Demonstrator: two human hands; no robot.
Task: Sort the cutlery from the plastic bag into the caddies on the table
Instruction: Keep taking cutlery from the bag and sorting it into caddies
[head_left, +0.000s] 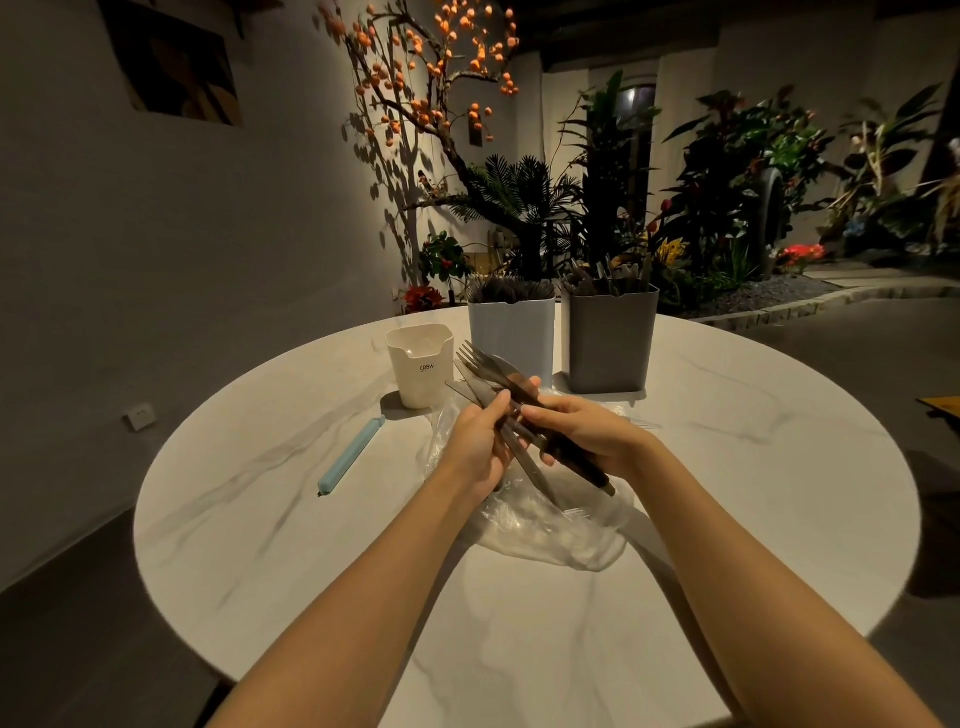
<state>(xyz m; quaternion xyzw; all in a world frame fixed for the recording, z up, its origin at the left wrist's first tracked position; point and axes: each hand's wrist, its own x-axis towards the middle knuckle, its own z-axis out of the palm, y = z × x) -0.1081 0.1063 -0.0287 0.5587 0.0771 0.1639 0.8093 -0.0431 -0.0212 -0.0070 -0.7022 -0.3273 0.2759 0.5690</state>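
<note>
Gripping cutlery bundle (519, 410), both hands curled.

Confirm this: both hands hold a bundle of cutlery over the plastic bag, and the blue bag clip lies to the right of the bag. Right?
Not quite. The head view shows the blue bag clip lying left of the plastic bag, not right. The rest stands: the left hand and right hand hold the cutlery bundle over the bag.

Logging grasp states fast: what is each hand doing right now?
Left hand: pinching pieces in the bundle of dark metal cutlery.
Right hand: gripping the same bundle by its handles.
</note>
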